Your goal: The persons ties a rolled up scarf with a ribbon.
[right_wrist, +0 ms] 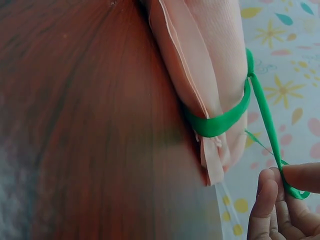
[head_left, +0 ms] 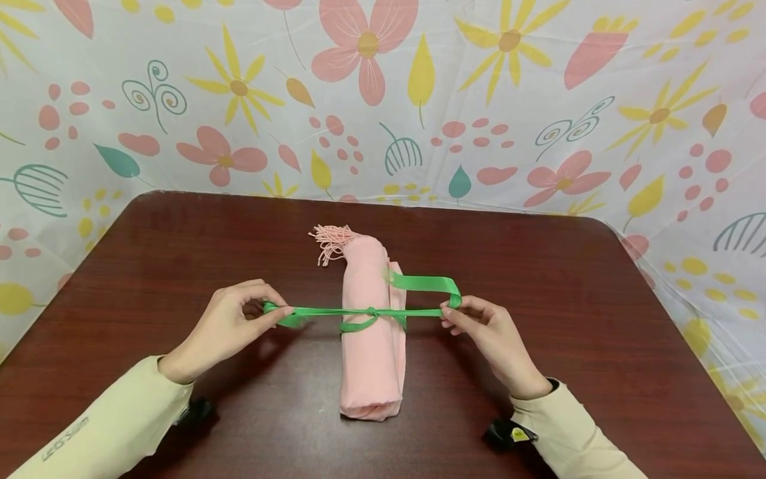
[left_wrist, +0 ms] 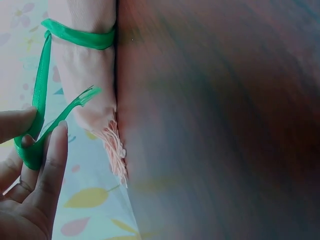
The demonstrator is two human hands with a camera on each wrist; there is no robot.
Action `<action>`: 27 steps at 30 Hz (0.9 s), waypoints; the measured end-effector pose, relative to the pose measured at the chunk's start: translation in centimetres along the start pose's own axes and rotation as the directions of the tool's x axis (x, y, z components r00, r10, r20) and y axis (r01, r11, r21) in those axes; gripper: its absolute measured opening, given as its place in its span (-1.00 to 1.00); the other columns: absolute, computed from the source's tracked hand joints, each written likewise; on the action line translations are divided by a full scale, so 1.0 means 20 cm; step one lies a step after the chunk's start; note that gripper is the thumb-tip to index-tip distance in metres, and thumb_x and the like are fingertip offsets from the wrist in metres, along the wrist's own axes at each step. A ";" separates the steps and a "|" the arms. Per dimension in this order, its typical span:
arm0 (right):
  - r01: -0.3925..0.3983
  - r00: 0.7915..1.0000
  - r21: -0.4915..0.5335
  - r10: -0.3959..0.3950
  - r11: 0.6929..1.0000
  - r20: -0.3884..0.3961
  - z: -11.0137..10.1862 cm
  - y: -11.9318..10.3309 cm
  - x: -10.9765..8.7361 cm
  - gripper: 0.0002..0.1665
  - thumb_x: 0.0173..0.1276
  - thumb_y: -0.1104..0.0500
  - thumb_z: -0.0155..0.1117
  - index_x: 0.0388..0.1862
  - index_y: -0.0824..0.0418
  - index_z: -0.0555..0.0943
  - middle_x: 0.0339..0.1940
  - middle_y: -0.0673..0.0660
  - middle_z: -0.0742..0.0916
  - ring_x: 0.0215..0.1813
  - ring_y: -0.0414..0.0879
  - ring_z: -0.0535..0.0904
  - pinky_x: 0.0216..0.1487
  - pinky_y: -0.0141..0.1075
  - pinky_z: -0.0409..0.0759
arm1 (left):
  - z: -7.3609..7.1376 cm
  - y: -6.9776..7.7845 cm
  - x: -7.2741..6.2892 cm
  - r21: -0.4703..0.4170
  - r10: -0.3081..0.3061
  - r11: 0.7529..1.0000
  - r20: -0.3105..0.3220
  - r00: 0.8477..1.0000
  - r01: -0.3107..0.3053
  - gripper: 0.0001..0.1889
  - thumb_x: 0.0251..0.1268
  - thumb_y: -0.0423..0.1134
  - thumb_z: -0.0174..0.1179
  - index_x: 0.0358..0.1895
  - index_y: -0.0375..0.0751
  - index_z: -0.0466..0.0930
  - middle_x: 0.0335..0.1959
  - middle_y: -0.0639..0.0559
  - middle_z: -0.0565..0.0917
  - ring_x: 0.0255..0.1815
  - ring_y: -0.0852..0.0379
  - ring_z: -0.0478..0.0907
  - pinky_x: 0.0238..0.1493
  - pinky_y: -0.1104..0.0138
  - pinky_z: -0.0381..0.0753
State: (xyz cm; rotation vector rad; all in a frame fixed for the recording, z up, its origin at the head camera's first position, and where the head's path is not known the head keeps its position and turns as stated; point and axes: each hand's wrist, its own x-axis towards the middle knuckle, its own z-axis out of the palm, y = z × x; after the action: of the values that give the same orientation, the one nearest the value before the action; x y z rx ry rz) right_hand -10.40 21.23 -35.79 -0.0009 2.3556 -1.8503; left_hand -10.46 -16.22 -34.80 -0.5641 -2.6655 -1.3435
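Note:
A rolled pink scarf (head_left: 366,366) with a fringe (head_left: 332,241) at its far end lies lengthwise on the table. Round its middle runs a green ribbon (head_left: 323,311), crossed in a small knot on top of the roll. To the left, my left hand (head_left: 230,322) pinches one ribbon end between thumb and fingers; in the left wrist view the frayed tip (left_wrist: 89,95) sticks out past the fingers. On the other side my right hand (head_left: 487,336) pinches the other end, whose tail loops back toward the scarf. Both stretches from the knot look taut.
The dark brown wooden table (head_left: 179,246) reaches out on both sides of the scarf. Behind it hangs a white cloth (head_left: 383,146) printed with flowers and leaves. Black wrist devices (head_left: 505,436) sit below the sleeves.

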 end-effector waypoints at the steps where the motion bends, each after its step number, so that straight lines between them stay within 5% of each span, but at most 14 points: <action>1: 0.003 1.000 -0.001 -0.003 1.000 -0.002 0.00 0.00 0.00 -0.62 0.32 0.14 0.30 -0.06 0.43 0.59 -0.27 0.17 0.73 -0.24 -0.16 0.66 -0.15 -0.26 0.64 | 0.00 0.00 0.00 0.005 -0.002 1.000 0.004 1.000 0.002 -0.96 0.17 -0.22 0.35 -0.40 0.02 0.69 -0.44 0.24 0.61 -0.50 0.28 0.56 -0.37 0.43 0.59; 27: -0.032 0.995 -0.045 0.028 0.998 -0.095 -0.11 0.03 -0.03 -0.70 0.33 0.20 0.28 -0.07 0.39 0.57 -0.36 0.06 0.75 -0.29 -0.20 0.66 -0.21 -0.31 0.64 | -0.10 -0.03 -0.05 0.093 -0.006 0.996 -0.006 1.000 0.006 -0.91 0.19 -0.28 0.33 -0.40 0.02 0.63 -0.44 0.20 0.57 -0.45 0.30 0.50 -0.34 0.48 0.58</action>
State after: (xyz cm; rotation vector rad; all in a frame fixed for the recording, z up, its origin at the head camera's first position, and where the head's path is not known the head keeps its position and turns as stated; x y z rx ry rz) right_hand -9.94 23.56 -35.72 0.1185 2.4461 -1.8201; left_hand -9.85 -18.55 -34.33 -0.5410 -2.7106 -1.2128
